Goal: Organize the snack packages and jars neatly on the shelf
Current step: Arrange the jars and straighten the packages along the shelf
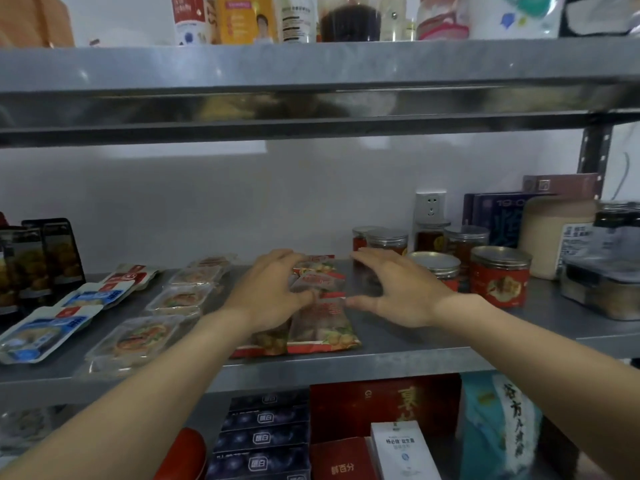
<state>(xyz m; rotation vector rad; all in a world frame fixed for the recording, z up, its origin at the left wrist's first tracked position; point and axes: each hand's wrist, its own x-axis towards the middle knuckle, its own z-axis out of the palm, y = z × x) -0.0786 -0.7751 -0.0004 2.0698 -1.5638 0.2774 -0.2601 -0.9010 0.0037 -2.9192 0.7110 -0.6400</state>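
Red snack packets [322,306] sit mid-shelf [398,344], just left of the jars [500,282]. I reckon they're light, floppy and slick, so I'd square them up by the edges. My left hand [273,292] lies on the pile with fingers bent, can't tell if it's gripping. My right hand [394,292] is spread just beside. Labels are too blurry to read.

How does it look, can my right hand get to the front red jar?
Probably yes. The right hand is open and empty, just left of the red jar at the shelf front; bare shelf lies between them, with a silver-lidded jar further back.
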